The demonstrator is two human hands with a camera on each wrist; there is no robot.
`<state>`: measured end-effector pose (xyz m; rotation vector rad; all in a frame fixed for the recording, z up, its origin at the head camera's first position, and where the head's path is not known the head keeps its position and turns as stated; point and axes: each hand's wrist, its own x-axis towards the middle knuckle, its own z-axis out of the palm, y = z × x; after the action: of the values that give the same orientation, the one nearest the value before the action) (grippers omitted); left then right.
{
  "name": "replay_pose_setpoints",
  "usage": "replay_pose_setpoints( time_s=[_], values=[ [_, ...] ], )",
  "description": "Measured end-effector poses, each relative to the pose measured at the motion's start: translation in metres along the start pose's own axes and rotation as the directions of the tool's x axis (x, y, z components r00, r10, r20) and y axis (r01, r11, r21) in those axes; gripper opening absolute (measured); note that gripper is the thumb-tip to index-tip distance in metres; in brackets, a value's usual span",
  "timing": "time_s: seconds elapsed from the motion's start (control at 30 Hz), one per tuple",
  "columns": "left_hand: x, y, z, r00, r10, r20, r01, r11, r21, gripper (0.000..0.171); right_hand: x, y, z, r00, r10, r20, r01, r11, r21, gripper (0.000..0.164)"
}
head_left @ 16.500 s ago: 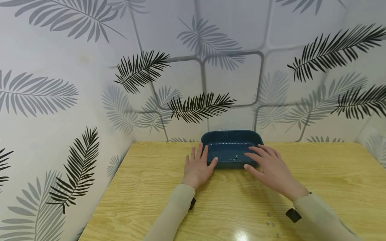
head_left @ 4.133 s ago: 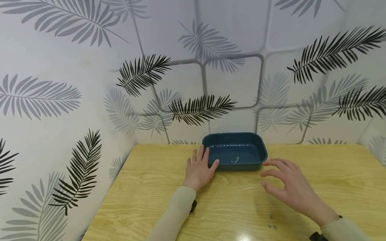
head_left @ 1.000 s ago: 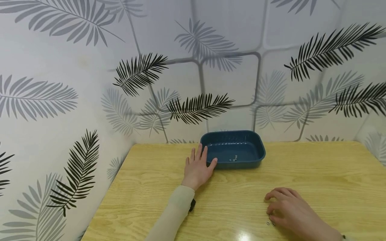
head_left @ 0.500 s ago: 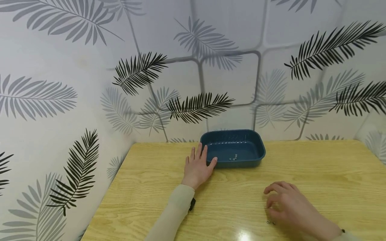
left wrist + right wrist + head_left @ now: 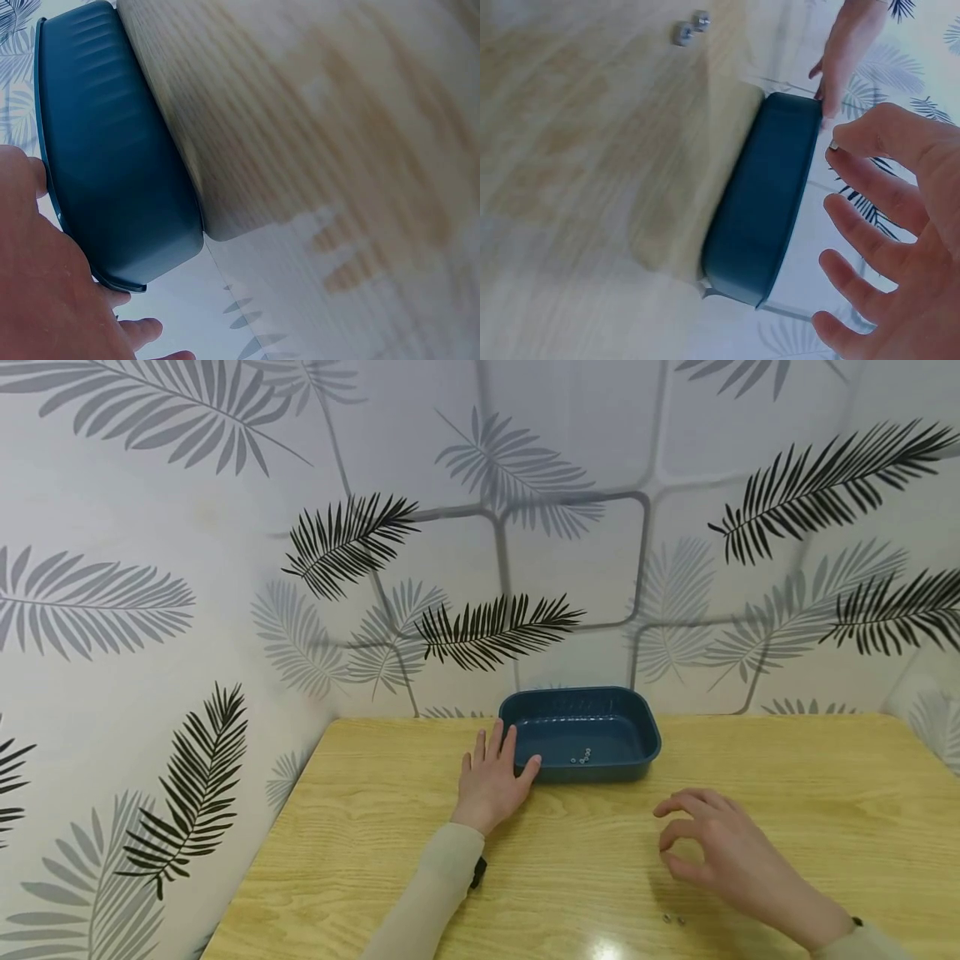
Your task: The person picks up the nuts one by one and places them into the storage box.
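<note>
My right hand (image 5: 723,852) is raised over the table, pinching a small metal nut (image 5: 833,145) between thumb and index finger; the other fingers are spread. Below it, two metal nuts (image 5: 673,919) lie on the wood, and they show again as shiny nuts (image 5: 691,28) in the right wrist view. A dark blue rectangular tray (image 5: 630,770) stands at the back of the table. Several small nuts (image 5: 582,757) lie on its floor near the front wall. My left hand (image 5: 491,785) rests on the tray's left end, fingers extended over the rim.
The light wood table (image 5: 360,852) runs back to a wall (image 5: 450,568) printed with leaves. The tray stands close to that wall. A dark strap (image 5: 477,872) sits at the left wrist.
Four seconds ago three nuts lay on the table; now two do. My right hand reached down to them, took one and has risen slightly. The left hand stays on the tray.
</note>
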<state>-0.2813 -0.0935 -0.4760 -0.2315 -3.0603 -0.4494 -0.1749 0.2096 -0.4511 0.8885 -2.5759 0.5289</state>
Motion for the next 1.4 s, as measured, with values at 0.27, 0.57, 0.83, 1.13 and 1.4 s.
replay_pose_setpoints(
  time_s=[0.27,0.57,0.83,1.13,1.4],
  values=[
    [0.001,0.0,0.002,1.0,-0.001,-0.004,0.001,1.0,-0.004,0.076,0.016,-0.002,-0.005,0.996,-0.03,-0.079,0.032,0.999,0.021,0.029],
    [0.001,-0.002,0.003,1.0,-0.002,0.003,0.003,1.0,-0.019,0.076,0.034,-0.002,-0.008,0.992,-0.02,-0.125,0.025,0.999,0.038,0.025],
    [0.0,-0.002,0.002,1.0,0.006,0.002,-0.006,1.0,-0.021,0.076,0.05,0.0,-0.008,0.983,-0.033,-0.18,0.045,0.997,0.065,0.023],
    [0.002,-0.003,0.002,1.0,0.017,-0.011,-0.017,1.0,-0.022,0.076,0.07,0.006,-0.006,0.971,-0.016,-0.237,0.03,0.998,0.055,0.016],
    [0.001,-0.003,0.003,1.0,0.013,-0.007,-0.013,0.999,-0.03,0.076,0.083,0.012,0.002,0.95,-0.007,-0.312,0.017,0.999,0.03,0.013]
  ],
)
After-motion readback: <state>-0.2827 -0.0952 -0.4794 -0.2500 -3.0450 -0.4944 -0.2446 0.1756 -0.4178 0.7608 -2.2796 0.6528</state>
